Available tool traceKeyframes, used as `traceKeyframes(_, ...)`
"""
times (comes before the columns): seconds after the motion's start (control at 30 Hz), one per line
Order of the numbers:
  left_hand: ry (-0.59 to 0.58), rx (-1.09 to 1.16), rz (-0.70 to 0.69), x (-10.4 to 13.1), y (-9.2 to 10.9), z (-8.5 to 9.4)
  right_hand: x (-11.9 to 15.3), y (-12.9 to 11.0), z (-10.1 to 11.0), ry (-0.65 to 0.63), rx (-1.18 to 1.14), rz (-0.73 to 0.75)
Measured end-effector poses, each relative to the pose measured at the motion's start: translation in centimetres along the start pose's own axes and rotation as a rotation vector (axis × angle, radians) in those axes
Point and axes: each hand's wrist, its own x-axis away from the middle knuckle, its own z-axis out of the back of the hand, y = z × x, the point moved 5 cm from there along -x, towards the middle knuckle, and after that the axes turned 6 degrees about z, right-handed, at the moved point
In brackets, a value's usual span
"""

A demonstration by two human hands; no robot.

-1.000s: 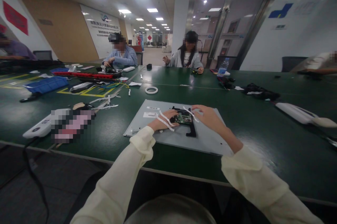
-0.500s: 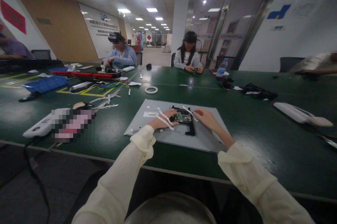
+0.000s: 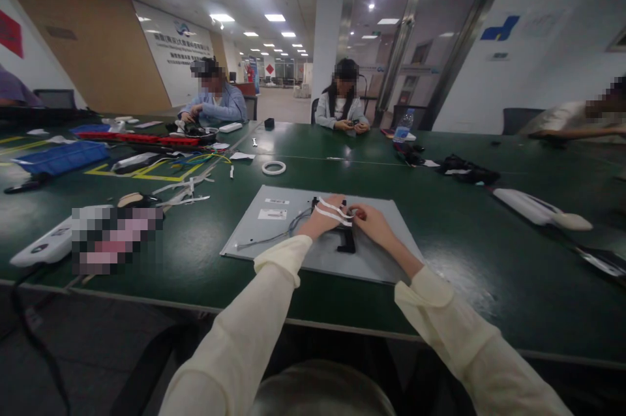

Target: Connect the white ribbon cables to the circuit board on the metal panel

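Observation:
A grey flat panel (image 3: 264,233) lies on the green table in front of me, with a black bracket (image 3: 347,241) on it. My left hand (image 3: 327,215) is over the bracket, white strips (image 3: 328,210) lying across its back; its fingertips are hidden. Close on its right, my right hand (image 3: 370,222) has its thumb and fingers pinched together by the strip ends. What that pinch holds is too small to make out. Thin grey cables (image 3: 274,238) run across the panel to the left of my left hand. The circuit board is hidden behind my left hand.
Behind the panel lies a white tape roll (image 3: 274,168). To the left are loose white strips (image 3: 188,191), a white device (image 3: 59,237) and a blue tray (image 3: 63,158). Another white device (image 3: 523,206) sits at the right. Two people (image 3: 215,100) sit across the table.
My left hand has moved right over the circuit board, covering it and uncovering the cables. My right hand has come closer to it. The view has shifted slightly to the right.

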Motion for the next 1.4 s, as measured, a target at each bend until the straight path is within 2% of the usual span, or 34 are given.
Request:
traceKeyframes(0.13,0.011,-0.129,-0.01,0.3,-0.2,-1.0,0.0,0.3,-0.3,0.02,0.03,0.016)
traceKeyframes(0.37,-0.062,-0.403,0.033,0.5,-0.7,-1.5,0.0,0.4,-0.4,0.06,-0.028,0.01)
traceKeyframes(0.47,-0.081,-0.465,0.011,0.5,-0.6,-1.5,-0.1,0.6,-0.3,0.077,-0.09,-0.023)
traceKeyframes(0.67,-0.077,-0.482,-0.042,0.6,-0.3,-1.4,0.1,0.1,0.1,0.074,-0.168,-0.049)
traceKeyframes(1.0,-0.086,-0.444,0.006,0.5,-0.6,-1.3,0.1,0.2,0.2,0.122,-0.241,-0.069)
traceKeyframes(1.23,-0.084,-0.422,0.001,0.6,-0.6,-1.2,0.1,0.6,-0.2,0.099,-0.4,-0.232)
traceKeyframes(1.4,-0.072,-0.412,0.033,0.7,-0.5,-0.9,0.4,1.2,-0.9,0.066,-0.683,-0.358)
